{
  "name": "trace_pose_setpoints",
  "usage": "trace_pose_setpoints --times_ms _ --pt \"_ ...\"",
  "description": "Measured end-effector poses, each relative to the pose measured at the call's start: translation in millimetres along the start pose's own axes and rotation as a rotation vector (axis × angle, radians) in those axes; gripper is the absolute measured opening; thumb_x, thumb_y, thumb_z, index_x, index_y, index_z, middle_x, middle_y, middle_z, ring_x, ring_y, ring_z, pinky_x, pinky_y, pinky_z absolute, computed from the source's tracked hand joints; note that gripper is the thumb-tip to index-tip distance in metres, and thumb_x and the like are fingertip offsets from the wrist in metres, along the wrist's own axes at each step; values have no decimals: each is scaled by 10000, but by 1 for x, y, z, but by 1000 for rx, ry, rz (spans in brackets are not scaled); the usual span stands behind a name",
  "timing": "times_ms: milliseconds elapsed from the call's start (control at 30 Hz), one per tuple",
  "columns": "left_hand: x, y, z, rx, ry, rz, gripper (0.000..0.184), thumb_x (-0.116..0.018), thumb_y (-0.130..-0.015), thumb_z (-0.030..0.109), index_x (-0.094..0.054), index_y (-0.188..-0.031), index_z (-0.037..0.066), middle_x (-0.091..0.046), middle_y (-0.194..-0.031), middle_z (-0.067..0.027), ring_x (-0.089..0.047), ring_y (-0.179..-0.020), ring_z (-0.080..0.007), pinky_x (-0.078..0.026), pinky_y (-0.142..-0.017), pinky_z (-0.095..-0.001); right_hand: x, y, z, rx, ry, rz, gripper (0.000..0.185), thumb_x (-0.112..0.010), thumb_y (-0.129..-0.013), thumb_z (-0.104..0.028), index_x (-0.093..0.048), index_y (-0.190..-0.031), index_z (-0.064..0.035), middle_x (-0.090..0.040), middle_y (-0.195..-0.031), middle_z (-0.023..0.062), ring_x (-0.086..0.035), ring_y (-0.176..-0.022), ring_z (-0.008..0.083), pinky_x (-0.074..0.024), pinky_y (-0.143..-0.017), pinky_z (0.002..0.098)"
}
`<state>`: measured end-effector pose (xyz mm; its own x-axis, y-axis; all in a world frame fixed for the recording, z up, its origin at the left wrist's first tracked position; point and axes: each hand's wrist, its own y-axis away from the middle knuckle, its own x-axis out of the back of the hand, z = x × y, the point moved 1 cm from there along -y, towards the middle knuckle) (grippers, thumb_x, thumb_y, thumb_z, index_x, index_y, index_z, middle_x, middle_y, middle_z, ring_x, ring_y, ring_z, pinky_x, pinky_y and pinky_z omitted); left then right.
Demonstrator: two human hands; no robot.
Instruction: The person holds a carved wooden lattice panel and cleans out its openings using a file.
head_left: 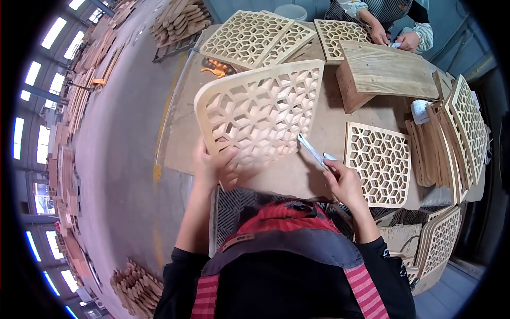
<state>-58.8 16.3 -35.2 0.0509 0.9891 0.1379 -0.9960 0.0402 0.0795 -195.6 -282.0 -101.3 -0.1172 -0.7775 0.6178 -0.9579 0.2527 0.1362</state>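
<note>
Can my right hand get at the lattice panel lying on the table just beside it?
Probably yes: the lattice panel lies close beside your right hand with nothing visibly between, though the slim tool in its grip might need putting down first.

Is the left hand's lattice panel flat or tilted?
Tilted: the left hand holds the lattice panel, its far edge raised off the table.

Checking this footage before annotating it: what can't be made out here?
All in the head view:
Left hand: blur obscures exact finger placement on the lattice panel.
Pale tool: partly hidden by the right hand.
Co-worker: head cut off by the top edge.
Pale object at the co-worker's hands: too small to identify.
</note>
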Motion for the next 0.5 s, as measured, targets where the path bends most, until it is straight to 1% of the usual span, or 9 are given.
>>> trace_pose_setpoints --times_ms 67,100,133,200,300,400,433,500 --pt "4 0 26 11 -99 -4 457 -759 -726 -12 -557 -1136 -21 -631 -991 -71 -621 -871 -147 -534 -763 -295 -4 0 2 91 13 23 307 -675 -878 -123 -668 -1177 -54 -694 -750 157 -650 -603 206 -512 -613 316" --pt "9 -2 30 -12 -61 -36 423 -754 -730 -21 -577 -1113 -20 -632 -988 -67 -622 -879 -144 -530 -780 -289 -6 0 4 121 21 38 316 -679 -876 -127 -666 -1184 -57 -701 -777 158 -645 -605 198 -510 -612 312" --pt "9 -1 42 -71 -110 -46 436 -742 -736 -30 -575 -1139 -19 -634 -992 -59 -619 -880 -134 -524 -784 -277 -6 0 3 108 9 34 316 -680 -876 -131 -666 -1183 -57 -703 -786 156 -645 -609 197 -510 -614 311" --pt "8 1 70 -128 -186 -73 410 -725 -736 -43 -595 -1124 -20 -641 -977 -56 -607 -862 -105 -507 -766 -260 -6 0 1 85 -15 31 317 -683 -876 -139 -667 -1181 -56 -708 -804 153 -645 -617 195 -511 -619 308" --pt "13 -1 93 -247 -473 -146 362 -704 -739 -55 -613 -1086 -18 -645 -931 -54 -593 -827 -87 -490 -744 -248 -11 -1 0 51 -72 47 282 -684 -851 -166 -687 -1126 -102 -700 -828 167 -685 -703 306 -548 -693 389" --pt "1 2 118 -144 -579 -180 327 -690 -748 -61 -615 -1062 -16 -644 -894 -64 -587 -795 -98 -483 -728 -252 -9 -1 -8 59 -43 66 279 -685 -852 -180 -688 -1121 -111 -697 -794 149 -685 -699 298 -547 -680 388" --pt "1 -1 115 -179 -580 -185 334 -686 -759 -60 -604 -1079 -13 -642 -865 -62 -585 -782 -109 -486 -717 -259 -9 -2 -8 62 -33 80 277 -685 -853 -188 -690 -1119 -115 -687 -748 131 -679 -673 288 -542 -663 385" --pt "-2 -9 115 -203 -578 -209 342 -693 -760 -46 -601 -1088 -6 -647 -865 -80 -587 -783 -111 -485 -718 -265 -7 -1 -14 69 -52 87 277 -687 -851 -187 -689 -1118 -115 -678 -726 127 -671 -654 289 -535 -649 384"
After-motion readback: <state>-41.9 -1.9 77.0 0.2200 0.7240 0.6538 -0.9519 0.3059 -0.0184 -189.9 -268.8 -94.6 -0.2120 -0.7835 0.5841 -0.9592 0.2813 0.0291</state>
